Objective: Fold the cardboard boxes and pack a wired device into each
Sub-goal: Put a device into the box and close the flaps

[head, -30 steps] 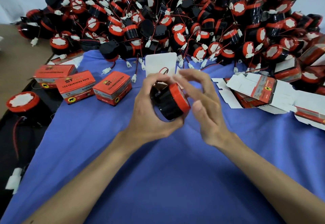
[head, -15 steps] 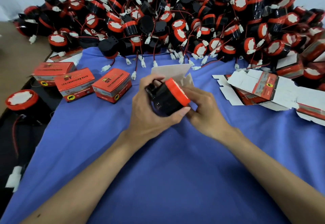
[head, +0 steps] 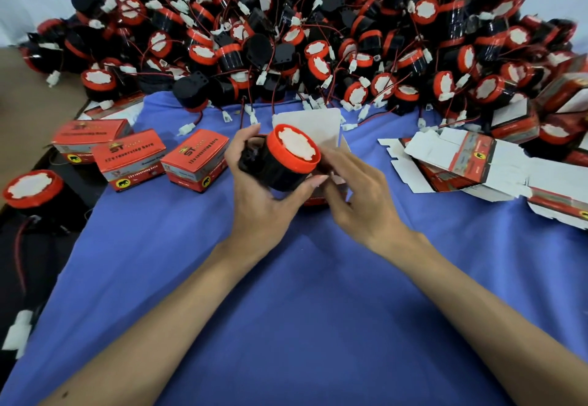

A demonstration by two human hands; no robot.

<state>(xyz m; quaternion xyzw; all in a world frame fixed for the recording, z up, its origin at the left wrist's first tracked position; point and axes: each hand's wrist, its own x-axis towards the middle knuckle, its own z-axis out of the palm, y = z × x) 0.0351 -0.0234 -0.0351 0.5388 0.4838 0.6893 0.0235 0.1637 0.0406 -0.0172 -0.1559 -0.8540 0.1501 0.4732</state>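
My left grip [head: 257,202] is wrapped round one device [head: 286,163]: thumb on the near side of its black body, fingers curled over the far side. Its orange cap, with the white face, tilts up and to the right. I hold it above the tabletop, right at the mouth of the one open box [head: 313,124], whose white lid flap stands upright behind the cap. Whether the device has entered the box I cannot tell.

My right grip [head: 362,202] is narrow and holds that box, with its fingers bent on the near edge, just beside the device. A strip of the box's red side shows between my two wrists.

A blue cloth [head: 286,310] covers the tabletop [head: 19,125]. To the left on it stand three closed boxes [head: 133,159] in a row, red with black print, close to one another. To the right lies a loose stack of flat boxes [head: 451,157], unfolded, overlapping too much to count.

Across the far edge runs a heap [head: 318,39] of the same devices, black with orange caps, with red and black wires and white plugs, far too many to count.

One more device [head: 31,187] sits alone at the far left, off the cloth, cap up. One white plug [head: 19,332] lies at the lower left edge.
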